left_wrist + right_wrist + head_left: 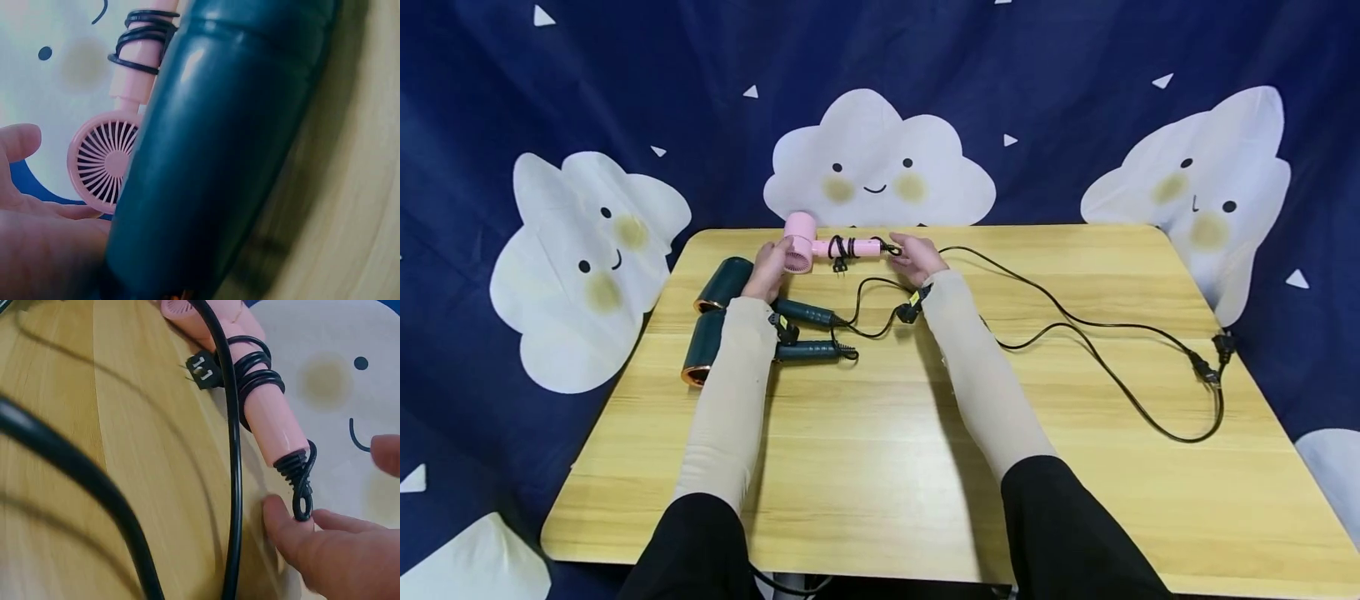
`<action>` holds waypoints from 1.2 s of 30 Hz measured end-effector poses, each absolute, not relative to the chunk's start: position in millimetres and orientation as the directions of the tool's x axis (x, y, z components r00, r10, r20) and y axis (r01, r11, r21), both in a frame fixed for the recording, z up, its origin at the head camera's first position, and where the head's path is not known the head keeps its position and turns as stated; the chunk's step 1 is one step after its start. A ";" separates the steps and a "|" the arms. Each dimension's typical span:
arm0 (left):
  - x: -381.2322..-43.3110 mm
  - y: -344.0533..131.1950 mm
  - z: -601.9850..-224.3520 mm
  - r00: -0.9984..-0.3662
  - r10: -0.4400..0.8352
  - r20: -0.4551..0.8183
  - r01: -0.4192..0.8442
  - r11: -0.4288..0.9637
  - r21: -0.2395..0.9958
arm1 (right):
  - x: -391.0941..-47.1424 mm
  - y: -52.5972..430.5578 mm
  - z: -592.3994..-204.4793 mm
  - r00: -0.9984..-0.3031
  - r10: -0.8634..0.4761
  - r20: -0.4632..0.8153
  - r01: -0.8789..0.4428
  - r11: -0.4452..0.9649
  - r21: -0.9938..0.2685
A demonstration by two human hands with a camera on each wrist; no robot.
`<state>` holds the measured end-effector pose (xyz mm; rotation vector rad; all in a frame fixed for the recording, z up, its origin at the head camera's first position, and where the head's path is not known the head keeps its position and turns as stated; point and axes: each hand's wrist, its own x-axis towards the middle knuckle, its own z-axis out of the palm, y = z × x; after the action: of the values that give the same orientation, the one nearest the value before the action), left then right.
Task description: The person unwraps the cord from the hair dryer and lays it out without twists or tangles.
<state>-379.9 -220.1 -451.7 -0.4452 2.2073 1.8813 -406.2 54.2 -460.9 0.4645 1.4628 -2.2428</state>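
Observation:
A pink hair dryer [801,242] lies near the table's back edge, its black cord wound round the handle. My left hand [769,268] is at the dryer's head; in the left wrist view its thumb stands apart and its fingers reach to the grille side. At the handle's end is my right hand [917,258], thumb spread, fingertips touching or just beside the cord loop [303,505]. Two dark green hair dryers lie nearer to me: one [728,282] beside my left wrist, the other [705,342] partly under my left forearm.
Black cords [1060,317] run across the table's right half to a plug connection [1213,362] by the right edge. Another plug [908,312] is near my right wrist. A blue cloth with white clouds [880,162] hangs behind the wooden table [865,467].

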 end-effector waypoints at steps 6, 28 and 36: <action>-381.4 -210.6 -455.0 -0.925 -0.126 -0.360 -0.380 0.231 0.896 | -400.1 60.5 -462.2 -0.838 -0.127 -0.530 0.538 -0.347 -0.768; -361.3 -191.5 -439.3 -0.950 0.028 -0.312 -0.309 0.068 0.949 | -369.6 77.3 -444.5 -0.921 -0.107 -0.375 0.389 -0.325 -0.862; -348.1 -193.8 -429.5 -0.961 0.039 -0.275 -0.272 0.077 0.959 | -356.8 79.5 -429.0 -0.943 -0.104 -0.315 0.332 -0.321 -0.887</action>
<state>-348.1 -193.8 -429.5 -0.2353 2.1235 1.9772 -356.8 79.5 -429.0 0.2917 1.6415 -2.3369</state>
